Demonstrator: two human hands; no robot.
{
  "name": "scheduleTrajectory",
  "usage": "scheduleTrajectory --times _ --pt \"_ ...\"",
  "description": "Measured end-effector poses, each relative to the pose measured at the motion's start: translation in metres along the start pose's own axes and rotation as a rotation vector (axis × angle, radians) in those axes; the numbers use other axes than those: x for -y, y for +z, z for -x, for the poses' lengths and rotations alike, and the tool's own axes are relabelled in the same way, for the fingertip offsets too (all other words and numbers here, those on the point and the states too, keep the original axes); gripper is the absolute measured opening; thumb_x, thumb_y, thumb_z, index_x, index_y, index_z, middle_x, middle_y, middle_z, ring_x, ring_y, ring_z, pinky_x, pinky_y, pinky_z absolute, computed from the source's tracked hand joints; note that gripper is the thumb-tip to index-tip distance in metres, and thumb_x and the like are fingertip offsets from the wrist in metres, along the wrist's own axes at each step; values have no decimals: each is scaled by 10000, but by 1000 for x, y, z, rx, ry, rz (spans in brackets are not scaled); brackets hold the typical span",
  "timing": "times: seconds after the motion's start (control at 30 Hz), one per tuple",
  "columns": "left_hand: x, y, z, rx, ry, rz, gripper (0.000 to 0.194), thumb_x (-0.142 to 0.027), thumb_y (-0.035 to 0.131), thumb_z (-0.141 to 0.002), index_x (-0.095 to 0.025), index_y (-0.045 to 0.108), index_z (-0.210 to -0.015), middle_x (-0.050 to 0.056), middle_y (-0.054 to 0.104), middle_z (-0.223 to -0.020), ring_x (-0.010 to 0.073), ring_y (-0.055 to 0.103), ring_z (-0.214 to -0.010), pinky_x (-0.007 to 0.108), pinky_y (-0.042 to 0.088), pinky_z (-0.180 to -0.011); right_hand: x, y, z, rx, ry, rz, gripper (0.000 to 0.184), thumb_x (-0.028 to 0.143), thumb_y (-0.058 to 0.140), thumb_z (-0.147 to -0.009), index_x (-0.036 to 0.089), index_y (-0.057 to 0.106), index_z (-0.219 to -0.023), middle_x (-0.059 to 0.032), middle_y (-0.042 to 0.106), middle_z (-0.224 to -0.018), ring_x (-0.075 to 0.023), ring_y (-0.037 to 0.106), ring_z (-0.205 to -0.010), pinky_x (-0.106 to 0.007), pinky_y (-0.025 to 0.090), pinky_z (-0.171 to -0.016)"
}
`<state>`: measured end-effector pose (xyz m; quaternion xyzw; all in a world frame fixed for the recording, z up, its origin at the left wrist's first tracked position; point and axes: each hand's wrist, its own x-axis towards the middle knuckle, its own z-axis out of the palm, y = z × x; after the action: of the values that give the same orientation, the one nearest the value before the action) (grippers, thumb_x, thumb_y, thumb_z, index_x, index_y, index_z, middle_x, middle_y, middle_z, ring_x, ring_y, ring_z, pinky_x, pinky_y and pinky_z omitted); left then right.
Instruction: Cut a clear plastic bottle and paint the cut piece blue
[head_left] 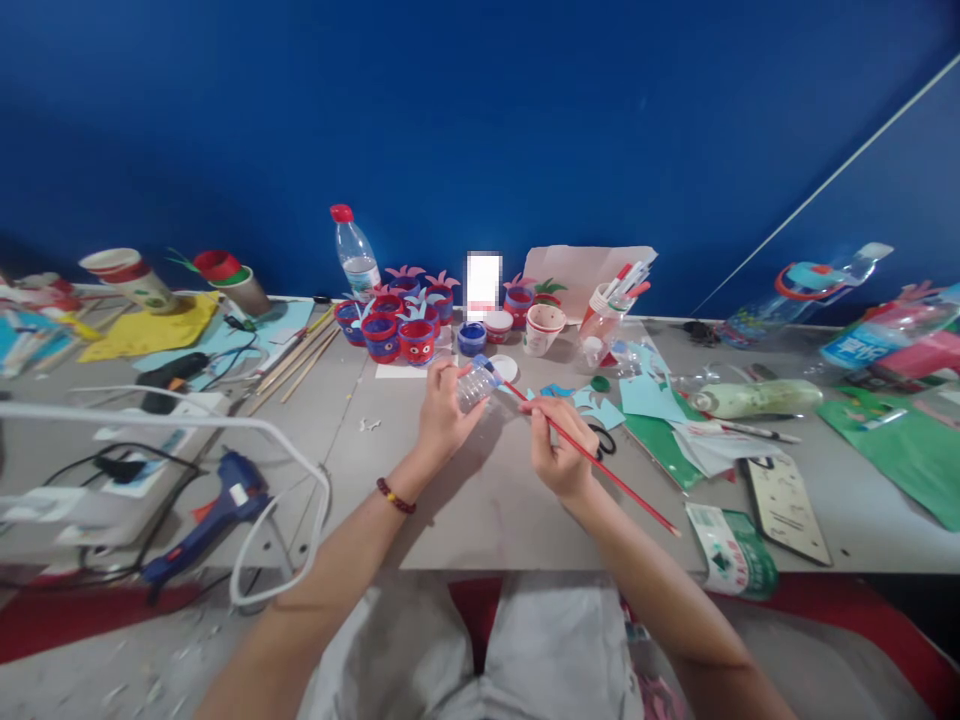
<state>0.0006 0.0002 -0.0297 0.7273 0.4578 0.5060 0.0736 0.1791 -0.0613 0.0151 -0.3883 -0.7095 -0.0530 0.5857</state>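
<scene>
My left hand (442,410) is closed round a small clear plastic bottle piece (475,385), held up over the grey table (480,510). My right hand (561,450) pinches a long red paintbrush (600,468) whose tip touches the blue-painted upper edge of the bottle piece. A small pot of blue paint (472,337) and a white lid (504,367) sit just beyond the hands. Behind them stands a cluster of red and blue painted cups with pink paper leaves (397,325).
A blue glue gun (217,510) and cables lie at the left. A water bottle (355,255), a cup of pens (609,300), scissors (601,440), blue and green paper scraps (652,400) and more bottles fill the back and right.
</scene>
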Motion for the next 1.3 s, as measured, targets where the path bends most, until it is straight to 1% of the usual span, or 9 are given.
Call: scheduleTrajectory --times 0.2,0.4,0.53,0.77,0.87,0.97,1.13,1.23,1.3 --pt "0 -2 -1 -47 -74 -8 486 -235 741 -787 -208 488 -1201 102 451 -1222 272 525 -1221 463 491 -1020 -5 1 0 25 5 25 199 89 463 -948 219 612 -926 -43 714 -800 -182 685 -746 -321 552 -722" --pt "-1 -5 -9 -140 -95 77 511 -247 776 -721 -221 486 -1141 71 496 -1121 256 545 -1108 459 499 -975 -16 3 2 95 -11 122 183 116 454 -961 210 590 -882 -26 671 -720 -174 645 -674 -294 506 -649" --pt "-4 -4 -9 -120 -160 128 543 -260 770 -707 -230 463 -1154 74 524 -1117 247 570 -1071 425 525 -905 -16 2 2 89 -17 106 174 121 457 -967 212 594 -912 -32 679 -743 -178 652 -691 -298 513 -662" --pt "1 0 -8 -109 -243 187 680 -271 827 -639 -215 461 -1210 97 559 -1158 264 585 -1112 469 488 -1000 -14 1 4 101 4 71 164 117 467 -960 210 598 -925 -44 688 -771 -184 665 -720 -310 531 -690" --pt "2 3 -8 -112 -313 312 677 -312 855 -606 -215 490 -1167 93 558 -1158 260 592 -1108 442 525 -948 -15 2 6 106 21 63 170 123 463 -958 214 605 -936 -50 695 -796 -189 671 -747 -321 540 -715" --pt "-2 4 -9 -85 -447 494 637 -369 854 -629 -228 498 -1138 73 586 -1121 222 630 -1017 400 558 -881 -16 2 6 105 11 59 167 114 470 -953 214 603 -943 -52 700 -812 -188 669 -757 -320 543 -730" --pt "-9 2 -13 -61 -639 756 671 -435 833 -668 -259 464 -1200 87 599 -1164 191 650 -917 323 596 -705 -15 1 5 102 1 76 156 101 482 -951 206 596 -946 -48 689 -787 -180 657 -735 -298 533 -694" --pt "-8 2 -16 -78 -659 816 706 -452 839 -664 -273 452 -1227 100 582 -1224 199 650 -943 346 603 -738 -14 1 5 101 8 72 153 107 484 -953 205 602 -948 -47 688 -786 -179 657 -732 -298 532 -695" --pt "-6 4 -16 -99 -671 807 594 -498 753 -760 -276 459 -1226 102 580 -1238 199 651 -956 382 597 -799 -14 2 5 99 21 71 158 118 478 -958 206 609 -947 -46 690 -787 -178 660 -730 -300 531 -696"
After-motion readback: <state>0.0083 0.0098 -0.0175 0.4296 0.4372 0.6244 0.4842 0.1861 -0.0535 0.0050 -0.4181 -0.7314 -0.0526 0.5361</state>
